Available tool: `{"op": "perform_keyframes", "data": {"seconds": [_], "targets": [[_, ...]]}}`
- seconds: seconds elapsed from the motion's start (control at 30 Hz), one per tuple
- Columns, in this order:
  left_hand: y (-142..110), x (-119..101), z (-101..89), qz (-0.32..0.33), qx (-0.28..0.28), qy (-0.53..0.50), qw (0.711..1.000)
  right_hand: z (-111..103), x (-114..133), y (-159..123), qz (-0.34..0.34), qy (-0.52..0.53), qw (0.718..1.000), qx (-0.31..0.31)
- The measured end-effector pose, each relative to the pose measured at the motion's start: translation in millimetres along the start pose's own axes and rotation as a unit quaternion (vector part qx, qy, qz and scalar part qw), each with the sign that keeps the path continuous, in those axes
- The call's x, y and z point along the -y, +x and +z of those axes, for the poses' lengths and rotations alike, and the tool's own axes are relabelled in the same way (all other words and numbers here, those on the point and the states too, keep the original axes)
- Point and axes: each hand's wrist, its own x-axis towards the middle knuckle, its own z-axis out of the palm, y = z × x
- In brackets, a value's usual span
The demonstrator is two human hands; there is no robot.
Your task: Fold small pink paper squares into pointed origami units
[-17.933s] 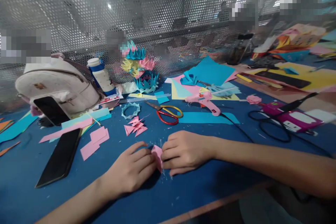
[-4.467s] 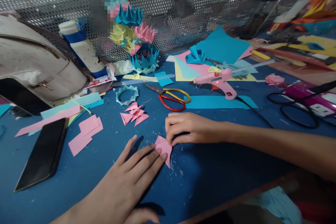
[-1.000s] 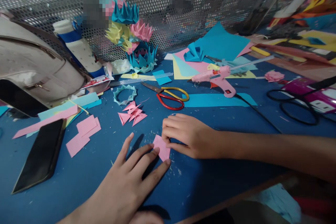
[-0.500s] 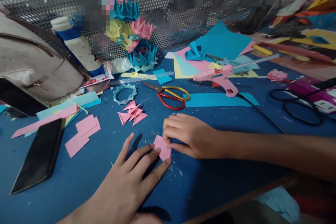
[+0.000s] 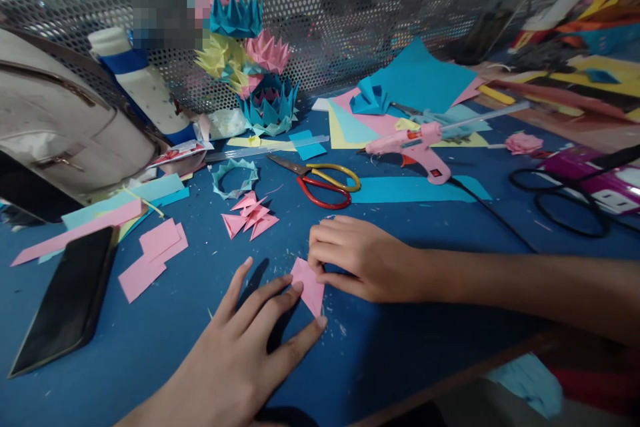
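A small folded piece of pink paper (image 5: 309, 285) lies flat on the blue tabletop, one corner pointing towards me. My left hand (image 5: 240, 340) has its fingers spread, two fingertips resting on the paper's left edge and the thumb beside its lower corner. Curled fingers of my right hand (image 5: 357, 257) grip the right edge of the same paper; the fingertips are partly hidden. Just beyond lie several pink folded triangles (image 5: 251, 215) and a light-blue folded paper ring (image 5: 235, 179). Flat pink paper pieces (image 5: 155, 253) are off to the left.
Scissors (image 5: 320, 183) and a pink glue gun (image 5: 417, 147) with a black cord lie behind my hands. A phone (image 5: 65, 300) is at left, near a bag (image 5: 65, 107) and a bottle (image 5: 143, 83). Spiky paper flowers (image 5: 270, 103) stand against the perforated metal panel (image 5: 310, 20).
The paper's lower part has gone from a wider shape to a narrow point. My left thumb has moved slightly down, off the paper's corner. The right hand keeps its grip.
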Motion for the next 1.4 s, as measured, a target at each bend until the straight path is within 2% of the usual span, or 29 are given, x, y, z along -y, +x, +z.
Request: {"op": "perform_keyframes", "data": {"seconds": [0.17,0.43,0.63,0.9,1.0,1.23,1.4], "targets": [[0.5,-4.8,5.1,-0.024,-0.022,0.025,0.999,-3.3,-4.2,1.7,-0.015,0.056,0.998,0.014],[-2.9,1.8,2.6,0.009,-0.020,0.011,1.000,-12.6,-2.8,5.9,-0.028,0.167,0.984,0.056],[-4.2,1.7,6.1,0.008,-0.017,0.014,1.000,-8.8,-6.3,6.4,-0.043,0.157,0.985,0.059],[-4.8,0.1,7.1,0.005,-0.027,0.005,1.000,-8.1,1.6,8.2,0.006,0.132,0.989,0.072],[-4.5,0.2,6.1,0.004,-0.026,0.002,1.000,-7.7,2.6,7.5,-0.003,0.127,0.990,0.066],[-2.0,0.0,4.7,0.000,-0.016,-0.003,1.000,-11.0,-13.8,6.6,-0.044,0.194,0.978,0.064],[0.2,-1.5,2.3,-0.008,-0.012,0.004,1.000,-12.3,-21.4,6.9,-0.040,0.201,0.977,0.051]]}}
